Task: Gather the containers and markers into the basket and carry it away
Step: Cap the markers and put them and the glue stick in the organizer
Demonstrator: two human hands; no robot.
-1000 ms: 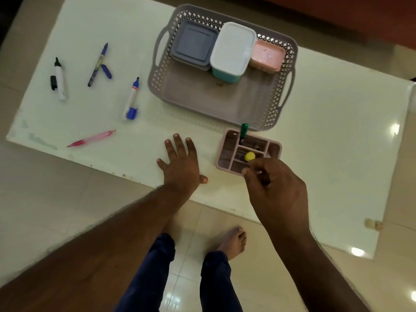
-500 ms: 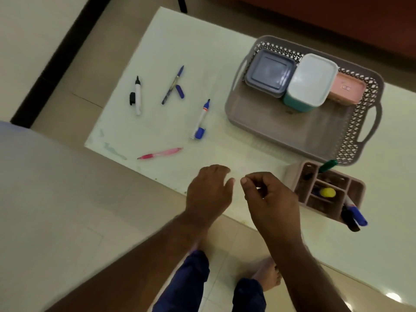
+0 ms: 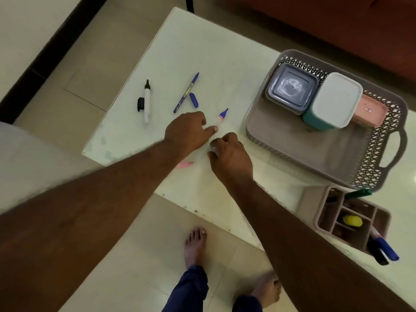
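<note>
A white marker with a blue tip lies on the white table, and both hands are at it. My left hand touches its middle with straight fingers. My right hand curls its fingers round its lower end and hides that end. Further left lie a black marker with its cap off and a blue pen next to its loose cap. A pink pen peeks out from under my left forearm. The grey basket holds a grey container, a white-lidded teal one and a pink one.
A pink compartment organizer stands near the table's front edge, right of my right arm. It holds a green marker, a yellow item and a blue marker sticking out. My bare feet are on the tiled floor below the table edge.
The view swung left. Both hands left the organizer area and moved left across the table to the blue-tipped marker. A blue and a black marker now stick out of the organizer.
</note>
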